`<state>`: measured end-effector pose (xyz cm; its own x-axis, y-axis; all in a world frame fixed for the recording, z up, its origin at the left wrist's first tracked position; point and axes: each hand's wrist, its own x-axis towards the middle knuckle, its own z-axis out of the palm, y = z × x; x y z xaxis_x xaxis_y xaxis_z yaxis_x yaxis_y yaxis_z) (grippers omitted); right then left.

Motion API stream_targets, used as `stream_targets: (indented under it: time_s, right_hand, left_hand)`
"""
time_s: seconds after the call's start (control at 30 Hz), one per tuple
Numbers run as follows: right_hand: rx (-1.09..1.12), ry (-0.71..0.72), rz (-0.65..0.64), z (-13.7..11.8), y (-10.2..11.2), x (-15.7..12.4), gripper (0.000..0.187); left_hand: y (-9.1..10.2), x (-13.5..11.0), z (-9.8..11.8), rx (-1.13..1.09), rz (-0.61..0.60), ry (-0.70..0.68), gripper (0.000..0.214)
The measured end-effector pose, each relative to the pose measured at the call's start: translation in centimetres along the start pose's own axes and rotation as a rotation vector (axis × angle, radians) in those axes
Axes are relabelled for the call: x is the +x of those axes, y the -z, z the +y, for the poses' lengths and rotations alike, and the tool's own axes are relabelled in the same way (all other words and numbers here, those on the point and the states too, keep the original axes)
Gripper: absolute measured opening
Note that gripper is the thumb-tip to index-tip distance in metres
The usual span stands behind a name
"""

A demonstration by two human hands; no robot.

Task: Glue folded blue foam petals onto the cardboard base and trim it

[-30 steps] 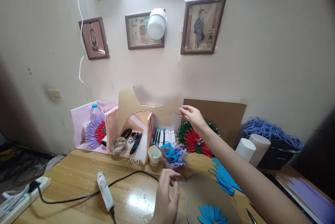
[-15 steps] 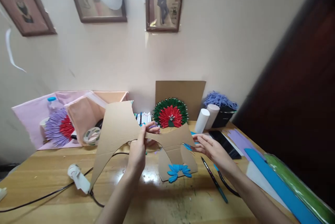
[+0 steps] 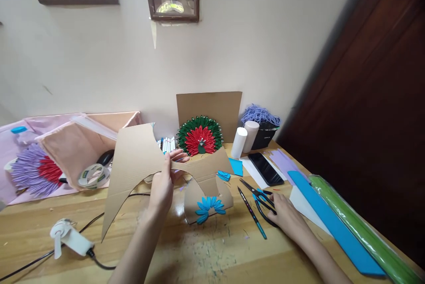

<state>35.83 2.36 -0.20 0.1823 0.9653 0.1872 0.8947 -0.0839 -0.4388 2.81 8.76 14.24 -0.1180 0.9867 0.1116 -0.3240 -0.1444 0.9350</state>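
My left hand (image 3: 162,189) is closed on the narrow middle of a cut cardboard piece (image 3: 134,155) with curved edges, held above the table. At the right, my right hand (image 3: 283,214) has its fingers on the handles of black scissors (image 3: 254,191), which lie on the table with blades pointing away to the left. Left of the scissors is a dark pen (image 3: 252,213). Under the raised cardboard, a smaller cardboard piece (image 3: 190,202) carries a fan of blue petals (image 3: 201,215); part of it is hidden. More blue petals (image 3: 223,176) lie behind it.
A green and red petal fan (image 3: 201,138) leans on a cardboard sheet (image 3: 209,102) by the wall. White rolls (image 3: 239,142), a phone (image 3: 265,169) and blue sheets (image 3: 335,222) are at the right. On the left are a pink fabric box (image 3: 66,142), tape (image 3: 94,175) and a corded white glue gun (image 3: 71,237).
My right hand has left the cardboard's right end and moved down and right to the scissors. My left hand still holds the cardboard. The view has turned right and down.
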Motion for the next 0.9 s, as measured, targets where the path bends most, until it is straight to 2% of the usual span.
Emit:
stream_targets:
  time_s: [0.1,0.2,0.3,0.43,0.47,0.57,0.67,0.73,0.8,0.9]
  right_hand:
    - [0.031,-0.069,-0.08,-0.2,0.5,0.5,0.014]
    - [0.178,-0.188,-0.064,-0.1,1.0,0.8,0.017]
    - [0.513,-0.231,-0.066,-0.9,1.5,1.0,0.023]
    - [1.05,-0.327,-0.228,-3.8,2.1,1.1,0.039]
    - [1.145,-0.297,-0.266,-4.6,2.2,1.0,0.043]
    - [1.296,-0.109,-0.353,-7.1,2.5,0.6,0.054]
    - [1.341,-0.041,-0.402,-9.1,2.7,0.1,0.072]
    - [1.36,-0.081,-0.358,-10.3,2.6,-0.1,0.073]
    - [1.38,-0.17,-0.265,-11.4,2.4,-0.2,0.066]
    - [1.429,-0.257,-0.19,-12.7,1.9,-0.7,0.061]
  left_hand:
    - [0.1,0.1,-0.4,0.057,-0.025,-0.015,0.046]
    - [0.4,0.1,-0.3,0.111,-0.067,-0.009,0.045]
    - [0.7,-0.2,0.4,0.109,-0.185,0.031,0.041]
    - [1.2,-0.3,1.2,0.098,-0.347,0.133,0.036]
    - [1.3,-0.2,1.3,0.095,-0.359,0.154,0.035]
    - [1.5,0.3,1.1,0.036,-0.296,0.175,0.036]
    - [1.4,0.8,0.7,-0.108,-0.158,0.157,0.041]
    - [1.1,1.0,0.6,-0.196,-0.077,0.093,0.042]
    - [0.9,1.0,0.5,-0.238,-0.018,-0.007,0.041]
    - [0.5,0.6,0.7,-0.271,0.025,-0.084,0.037]
